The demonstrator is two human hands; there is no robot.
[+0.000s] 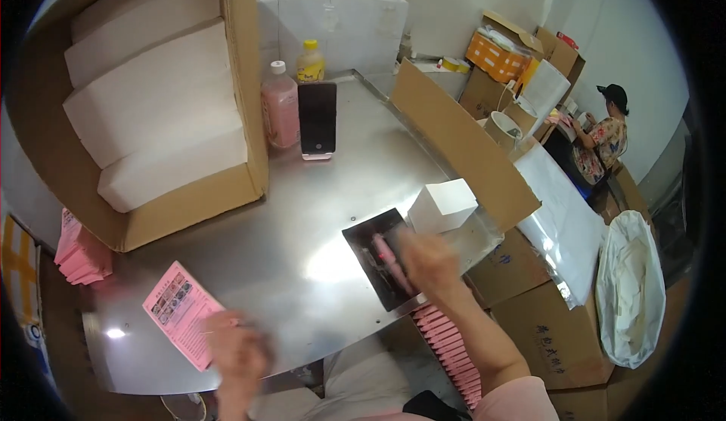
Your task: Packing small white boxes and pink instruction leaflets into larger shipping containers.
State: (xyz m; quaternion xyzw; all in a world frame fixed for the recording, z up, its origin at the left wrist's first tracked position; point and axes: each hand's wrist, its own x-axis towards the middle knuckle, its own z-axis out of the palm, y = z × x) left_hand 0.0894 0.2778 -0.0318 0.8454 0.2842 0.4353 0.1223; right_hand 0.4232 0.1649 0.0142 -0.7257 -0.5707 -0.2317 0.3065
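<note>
A flat pink packet [181, 311], printed on its face, is laid at a slant on the near left part of the metal counter [280, 277]. Its lower right edge is overlapped by the left hand [240, 349]; the fingers there are bent, but whether they are clamped on the packet cannot be told through the blur. The right hand [429, 264] is held over the right side of a black tray [368, 258], near a white box [442, 205]; its fingers look curled, and whether anything is gripped cannot be told. The packet is judged to be light and fairly flexible, perhaps slightly slippery, with corners easily creased; it would best be taken by its long edges, with gentle pressure.
</note>
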